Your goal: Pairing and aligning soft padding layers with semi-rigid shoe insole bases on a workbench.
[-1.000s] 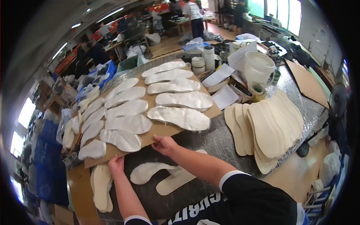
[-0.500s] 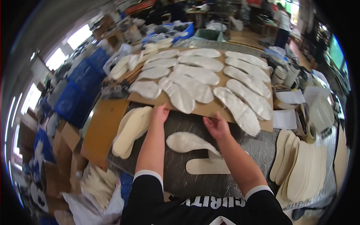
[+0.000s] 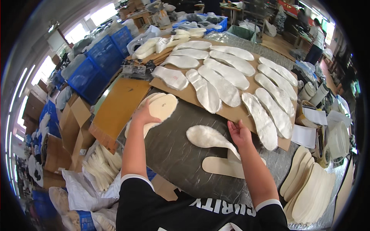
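Note:
On the left, my left hand (image 3: 143, 114) grips a small stack of cream insoles (image 3: 163, 107), fingers and thumb spread around its edges. At the near edge of a brown cardboard sheet (image 3: 185, 91), my right hand (image 3: 240, 134) is closed on the rim, palm turned up. Rows of white fluffy insoles (image 3: 227, 75) lie across that sheet, some overhanging its near edge. Between my arms, a fluffy insole (image 3: 206, 136) rests on the dark tabletop (image 3: 169, 148), its narrow part twisted upward. Below it lies a flat cream insole (image 3: 221, 166), partly covered by my right forearm.
Stacked cream insoles (image 3: 312, 192) stand at the right. An orange-brown board (image 3: 119, 107) lies left of my left hand, with blue crates (image 3: 90, 77) beyond. White sacks (image 3: 83, 190) and cardboard boxes (image 3: 75, 131) are at lower left. A person (image 3: 318, 40) stands far right.
My left hand has let go of the cardboard's edge and moved left onto the cream insole stack. My right hand stays at the edge. The view has shifted, moving the scene rightward.

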{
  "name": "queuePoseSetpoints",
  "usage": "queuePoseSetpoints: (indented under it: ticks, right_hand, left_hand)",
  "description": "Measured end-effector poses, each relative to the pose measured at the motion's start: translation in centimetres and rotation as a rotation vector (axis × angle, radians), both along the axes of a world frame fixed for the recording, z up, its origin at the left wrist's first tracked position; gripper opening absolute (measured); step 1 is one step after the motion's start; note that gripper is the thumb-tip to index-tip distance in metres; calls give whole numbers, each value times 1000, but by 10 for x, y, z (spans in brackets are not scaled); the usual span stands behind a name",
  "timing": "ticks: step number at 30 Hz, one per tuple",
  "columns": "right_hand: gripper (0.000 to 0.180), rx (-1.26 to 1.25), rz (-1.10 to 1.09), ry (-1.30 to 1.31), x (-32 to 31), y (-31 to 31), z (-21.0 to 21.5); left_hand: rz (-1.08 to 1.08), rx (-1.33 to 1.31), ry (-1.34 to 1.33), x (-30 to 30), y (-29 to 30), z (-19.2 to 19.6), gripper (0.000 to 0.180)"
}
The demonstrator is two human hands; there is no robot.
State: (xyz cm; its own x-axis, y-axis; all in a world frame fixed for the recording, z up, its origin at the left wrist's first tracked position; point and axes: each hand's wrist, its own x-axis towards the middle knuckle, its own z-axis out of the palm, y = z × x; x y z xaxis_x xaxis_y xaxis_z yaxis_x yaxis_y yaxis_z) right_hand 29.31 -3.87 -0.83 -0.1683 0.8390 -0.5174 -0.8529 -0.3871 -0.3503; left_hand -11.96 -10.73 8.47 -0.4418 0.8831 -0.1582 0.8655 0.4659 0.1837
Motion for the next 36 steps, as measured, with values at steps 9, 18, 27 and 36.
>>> queuePoseSetpoints:
  ticks: [9,18,27,36]
  right_hand:
    - [39,-17,388,-192,40,-34,41]
    - [38,217,254,-414,111,-85,52]
    - [28,240,128,-476,168,-185,49]
    - [24,269,345,-1099,153,-224,50]
  left_hand:
    - [52,25,-390,-48,-37,9,136]
    - [-106,-17,-144,27,-59,26,129]
    - [-57,326,82,-157,-62,43,125]
    - [41,-63,420,-217,-70,-33,104]
